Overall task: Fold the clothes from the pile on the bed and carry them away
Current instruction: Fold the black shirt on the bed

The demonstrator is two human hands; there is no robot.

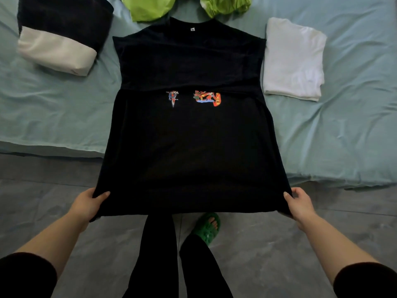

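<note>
My left hand (90, 203) and right hand (299, 204) each gripped hem corner of black T-shirt (189, 136); collar end lay on bed (343, 125); folded white shirt (294, 59) upper right.

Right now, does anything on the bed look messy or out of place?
Only the green clothes at the far side: they lie crumpled, while the white shirt and the dark stack are neatly folded.

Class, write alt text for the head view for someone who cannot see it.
The left hand and right hand grip the hem corners of a black T-shirt spread over a bed's edge. Folded white clothes lie to its right, a black-and-white stack to its left, green clothes beyond its collar.
</note>
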